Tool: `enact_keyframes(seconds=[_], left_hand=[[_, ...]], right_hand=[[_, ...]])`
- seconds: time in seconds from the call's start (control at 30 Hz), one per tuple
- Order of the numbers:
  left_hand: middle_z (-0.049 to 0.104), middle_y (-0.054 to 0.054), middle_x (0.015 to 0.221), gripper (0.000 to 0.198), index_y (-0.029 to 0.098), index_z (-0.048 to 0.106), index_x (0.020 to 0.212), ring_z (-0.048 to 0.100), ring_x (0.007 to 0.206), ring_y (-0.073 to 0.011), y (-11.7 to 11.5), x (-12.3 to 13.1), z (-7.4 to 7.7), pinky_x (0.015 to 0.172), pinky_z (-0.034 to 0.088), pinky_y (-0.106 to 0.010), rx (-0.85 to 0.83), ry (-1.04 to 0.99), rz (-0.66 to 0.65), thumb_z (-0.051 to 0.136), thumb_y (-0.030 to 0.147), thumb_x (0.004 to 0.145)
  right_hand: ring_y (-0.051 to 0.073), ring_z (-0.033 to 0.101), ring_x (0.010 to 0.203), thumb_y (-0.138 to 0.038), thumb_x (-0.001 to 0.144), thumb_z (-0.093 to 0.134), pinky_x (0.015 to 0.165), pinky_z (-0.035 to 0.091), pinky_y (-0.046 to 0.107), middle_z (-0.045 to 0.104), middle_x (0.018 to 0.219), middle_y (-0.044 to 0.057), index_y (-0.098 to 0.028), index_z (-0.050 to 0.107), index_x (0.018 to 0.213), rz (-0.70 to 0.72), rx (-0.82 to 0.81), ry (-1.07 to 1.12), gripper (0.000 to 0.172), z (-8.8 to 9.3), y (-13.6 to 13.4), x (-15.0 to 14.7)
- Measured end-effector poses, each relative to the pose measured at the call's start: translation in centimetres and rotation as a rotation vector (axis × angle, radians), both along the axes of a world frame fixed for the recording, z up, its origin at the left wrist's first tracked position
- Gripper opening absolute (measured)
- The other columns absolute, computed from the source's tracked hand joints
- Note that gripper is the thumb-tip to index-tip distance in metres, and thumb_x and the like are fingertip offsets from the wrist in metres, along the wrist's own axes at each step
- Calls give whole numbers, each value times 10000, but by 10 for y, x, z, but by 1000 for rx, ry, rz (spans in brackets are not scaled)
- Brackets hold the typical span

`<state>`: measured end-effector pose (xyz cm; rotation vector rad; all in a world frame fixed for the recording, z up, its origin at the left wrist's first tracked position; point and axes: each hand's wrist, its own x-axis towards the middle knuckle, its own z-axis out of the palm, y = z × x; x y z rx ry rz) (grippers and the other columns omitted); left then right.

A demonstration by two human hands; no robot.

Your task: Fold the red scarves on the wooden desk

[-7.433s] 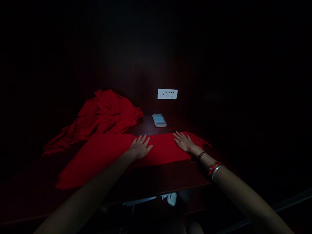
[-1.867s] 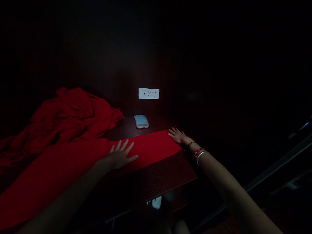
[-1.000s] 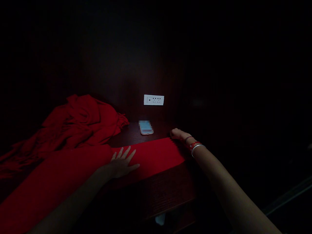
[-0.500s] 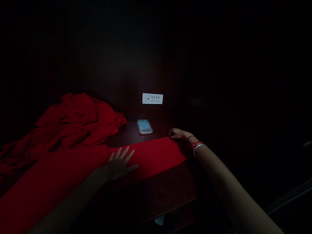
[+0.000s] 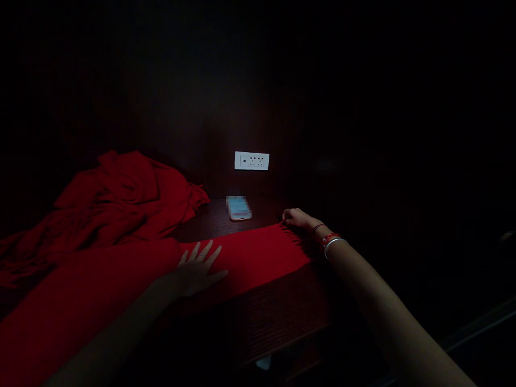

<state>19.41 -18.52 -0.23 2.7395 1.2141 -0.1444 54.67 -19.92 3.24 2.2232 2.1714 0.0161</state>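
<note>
A red cloth (image 5: 258,255) with a fringed right end lies flat across a dark wooden surface, running down to the lower left. My left hand (image 5: 197,273) rests on it with fingers spread, a ring on one of them. At the cloth's far right corner, my right hand (image 5: 294,216) pinches the fringe between its fingertips; red and dark bands and a silver bangle circle that wrist. A second red cloth (image 5: 129,188), crumpled and fringed, is heaped at the back left.
A phone-like object (image 5: 239,208), blurred by pixelation, lies behind the flat cloth. On the dark back wall is a white socket panel (image 5: 252,160). The wooden surface (image 5: 282,312) ends at a front edge, with something pale below it. Much of the view is very dark.
My right hand has moved slightly right and up, and a strand of fringe now shows stretched to its fingertips. My left hand stays spread on the cloth.
</note>
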Motion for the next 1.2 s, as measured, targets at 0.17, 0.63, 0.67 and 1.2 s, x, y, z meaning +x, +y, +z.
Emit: enact_keyframes(seconds=[0.17,0.63,0.67,1.2], left_hand=[[56,-57,1354,757,223,129,1291,18,1211,-320,0,0,0,943,86,-498,14,9,-3,194,671,684],[56,-40,1355,750,245,134,1288,30,1215,-311,3,-1,-5,942,92,-494,26,-7,3,198,676,677],[60,-44,1355,748,242,137,1288,31,1215,-313,3,-1,-5,941,91,-495,28,-8,2,200,673,679],[54,-55,1356,751,236,145,1288,35,1214,-318,4,0,-6,938,100,-497,36,-3,3,201,672,679]], right_hand=[[111,529,834,-223,708,511,698,368,152,590,958,36,-150,578,935,87,-24,-13,248,-4,0,-1],[141,551,824,-193,690,507,672,366,164,614,908,35,-197,609,905,10,-57,-85,239,3,5,-10],[146,550,829,-196,705,491,682,365,170,614,905,41,-194,616,888,-11,-47,-88,222,3,6,-8],[173,282,1161,-337,834,278,942,232,335,332,1270,76,-198,320,1238,63,134,80,429,-27,-32,-25]])
